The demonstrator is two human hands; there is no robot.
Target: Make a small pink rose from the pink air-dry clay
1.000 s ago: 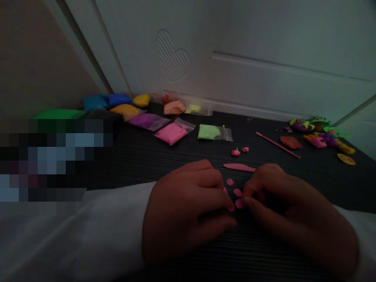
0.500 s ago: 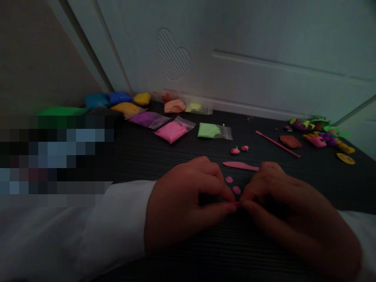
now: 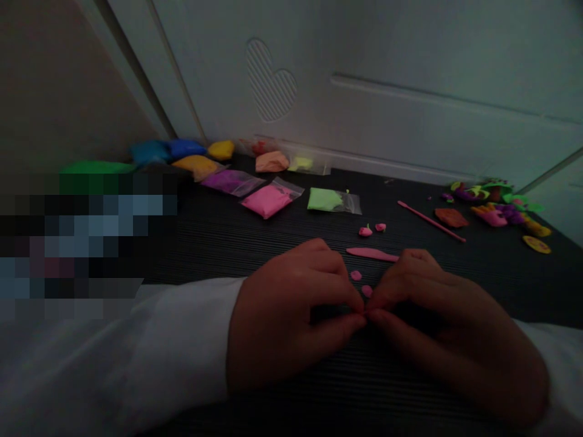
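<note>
Thumb and index finger of my left hand (image 3: 296, 315) are pinched together. My right hand (image 3: 446, 328) makes the same pinch, and the fingertips of both meet. Between them is a tiny bit of pink clay (image 3: 366, 312), mostly hidden by the fingers. Just beyond lie two flattened pink clay discs (image 3: 356, 275). A pink clay knife (image 3: 371, 254) rests behind them, its right end covered by my right hand. Farther back sit two small pink clay rosebuds (image 3: 365, 232) with green bits.
Bags of coloured clay, among them a pink bag (image 3: 266, 201) and a light green bag (image 3: 324, 199), line the back left. A thin pink tool (image 3: 430, 221), a reddish-brown clay lump (image 3: 450, 217) and several clay figures (image 3: 496, 213) lie at right. A white panel (image 3: 410, 133) stands behind.
My right hand has shifted slightly left, closing the small gap between the fingertips. Less of the pink clay shows now. The view has tilted very slightly.
</note>
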